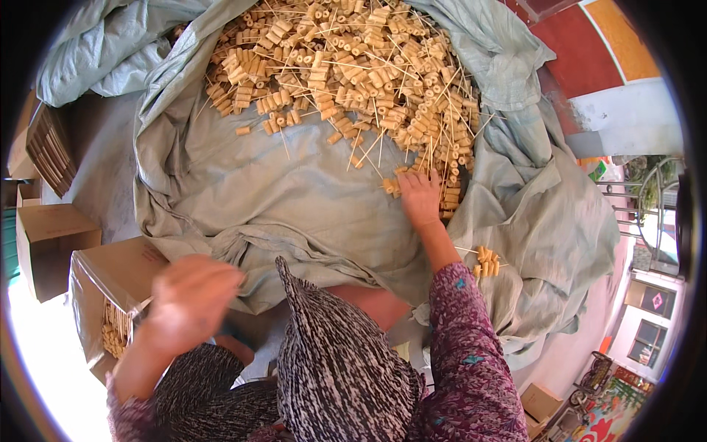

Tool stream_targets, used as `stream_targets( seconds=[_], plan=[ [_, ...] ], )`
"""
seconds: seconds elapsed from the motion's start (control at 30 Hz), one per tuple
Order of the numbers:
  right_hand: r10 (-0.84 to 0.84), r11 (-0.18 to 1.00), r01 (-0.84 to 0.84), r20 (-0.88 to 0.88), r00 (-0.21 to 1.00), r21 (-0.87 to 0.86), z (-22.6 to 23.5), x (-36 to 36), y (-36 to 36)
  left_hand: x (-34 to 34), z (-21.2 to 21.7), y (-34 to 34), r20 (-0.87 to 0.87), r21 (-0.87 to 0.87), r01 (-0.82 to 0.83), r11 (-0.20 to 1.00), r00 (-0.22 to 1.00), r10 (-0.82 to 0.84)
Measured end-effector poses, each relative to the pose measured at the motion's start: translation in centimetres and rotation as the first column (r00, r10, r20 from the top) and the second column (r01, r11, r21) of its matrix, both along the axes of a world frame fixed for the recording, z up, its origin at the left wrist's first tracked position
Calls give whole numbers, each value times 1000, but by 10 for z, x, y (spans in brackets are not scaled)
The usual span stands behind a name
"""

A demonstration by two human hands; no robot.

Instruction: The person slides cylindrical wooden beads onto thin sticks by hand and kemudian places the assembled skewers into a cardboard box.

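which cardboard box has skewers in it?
The open cardboard box under the left hand, lined with clear plastic; the brown box further left shows none.

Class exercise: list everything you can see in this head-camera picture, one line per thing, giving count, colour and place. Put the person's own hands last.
skewered pieces: too many to count, tan blocks threaded on thin sticks, heaped at the top centre of the sack cloth
small skewer bundle: one, tan, on the cloth right of the right forearm
sack cloth: one large spread, grey-green, across the middle
open carton: one, brown, lower left, with skewered pieces inside
closed carton: one, brown, far left
patterned fabric: one, black and white, bottom centre
left hand: one, blurred, near the open carton; grip unclear
right hand: one, fingers spread, on the near edge of the heap
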State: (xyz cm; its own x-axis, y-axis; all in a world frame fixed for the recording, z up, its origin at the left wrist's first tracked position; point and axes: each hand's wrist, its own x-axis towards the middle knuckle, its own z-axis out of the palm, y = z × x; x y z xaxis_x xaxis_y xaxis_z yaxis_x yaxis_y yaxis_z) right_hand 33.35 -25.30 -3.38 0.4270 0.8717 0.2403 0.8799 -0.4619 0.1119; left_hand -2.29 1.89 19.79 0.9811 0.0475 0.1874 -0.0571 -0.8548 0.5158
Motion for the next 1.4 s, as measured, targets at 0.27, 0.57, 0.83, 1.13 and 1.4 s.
stream_targets(
  seconds=[0.27, 0.57, 0.83, 1.13, 1.4],
  plan=[
    [339, 930, -78, -760, 555, 358, 59, -117, 95, 65, -164, -62, -333, -924, -378, 54, 867, 370],
    [121, 966, -258, -829, 545, -29, 60, -111, 111, 59, -212, -52, -397, -840, -114, -530, 796, 458],
    [314, 763, -253, -1, 950, -595, 64, 59, 29, 30, -231, -6, -477, -784, -50, -619, 686, 550],
    [448, 738, -400, -48, 893, -543, 30, 78, 31, 19, -235, -16, -579, -737, -157, -658, 650, 493],
    [337, 928, -349, -106, 936, -130, 59, 4, 110, 14, -247, -14, -540, -738, -54, -673, 645, 540]
  ],
)
